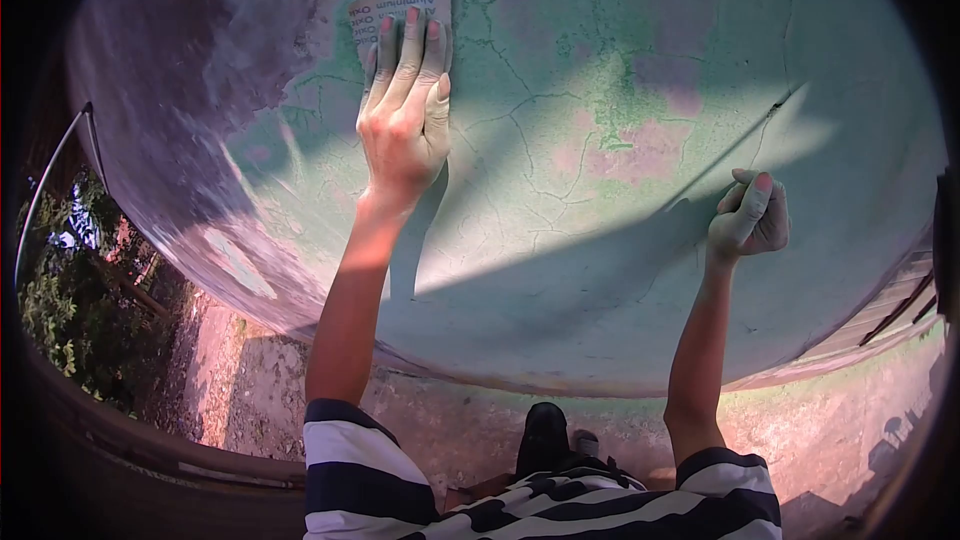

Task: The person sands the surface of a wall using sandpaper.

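My left hand (402, 125) presses a sheet of sandpaper (440, 2) flat against a wall (530, 170) of worn green paint. Its fingers lie stretched over the sheet, and printed lettering, including "Aluminium", shows on the paper's back. Pale dust coats the fingers and thumb. To the right, my right hand (755, 215) is closed in a loose fist close to the wall, its thumb against the curled fingers. Nothing shows in that fist, and I cannot tell whether it touches the wall.
Cracks and pinkish bare patches (640, 150) mark the wall. A thin dark line (730, 150) slants above my right hand. Below are a concrete floor (270, 390) and a dark shoe (543, 435). Green plants (60, 310) and a pale curved rod (42, 185) are at the left.
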Action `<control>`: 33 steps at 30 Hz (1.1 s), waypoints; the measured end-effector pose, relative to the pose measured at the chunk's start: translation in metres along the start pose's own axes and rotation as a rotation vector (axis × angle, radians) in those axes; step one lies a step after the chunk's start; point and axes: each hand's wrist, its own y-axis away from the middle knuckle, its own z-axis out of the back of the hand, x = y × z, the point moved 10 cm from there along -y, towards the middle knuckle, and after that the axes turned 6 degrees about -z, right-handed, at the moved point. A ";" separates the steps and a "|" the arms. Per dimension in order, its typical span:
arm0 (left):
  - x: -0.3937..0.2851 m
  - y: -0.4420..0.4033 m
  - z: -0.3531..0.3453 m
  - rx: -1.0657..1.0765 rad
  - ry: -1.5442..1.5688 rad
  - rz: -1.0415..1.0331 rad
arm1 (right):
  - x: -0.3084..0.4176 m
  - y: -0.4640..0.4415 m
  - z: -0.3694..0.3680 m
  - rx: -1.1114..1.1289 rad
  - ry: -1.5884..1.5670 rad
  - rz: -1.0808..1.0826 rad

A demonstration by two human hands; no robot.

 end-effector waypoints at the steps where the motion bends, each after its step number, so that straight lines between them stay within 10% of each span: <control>1: -0.004 0.004 0.006 0.007 -0.006 0.015 | -0.001 -0.005 0.001 0.016 -0.002 -0.005; 4: -0.044 0.013 -0.014 0.465 0.205 -0.300 | -0.009 -0.027 0.025 -0.123 0.084 -0.054; 7: -0.002 0.002 -0.007 0.402 0.032 -0.293 | -0.010 -0.048 0.039 -0.189 0.121 -0.052; 9: 0.075 -0.009 0.031 -0.073 0.076 0.196 | -0.021 -0.061 0.054 -0.244 0.092 -0.093; 13: 0.042 -0.016 0.023 -0.105 -0.094 0.003 | -0.040 -0.083 0.071 -0.205 0.071 -0.138; 18: -0.010 0.014 -0.006 0.399 0.083 -0.286 | -0.042 -0.081 0.075 -0.261 0.070 -0.156; 29: -0.010 0.024 -0.004 0.128 0.072 -0.210 | -0.023 -0.047 0.055 -0.285 0.080 -0.219; 33: -0.011 0.022 0.003 0.085 0.139 -0.207 | 0.009 -0.013 -0.007 0.025 0.002 -0.203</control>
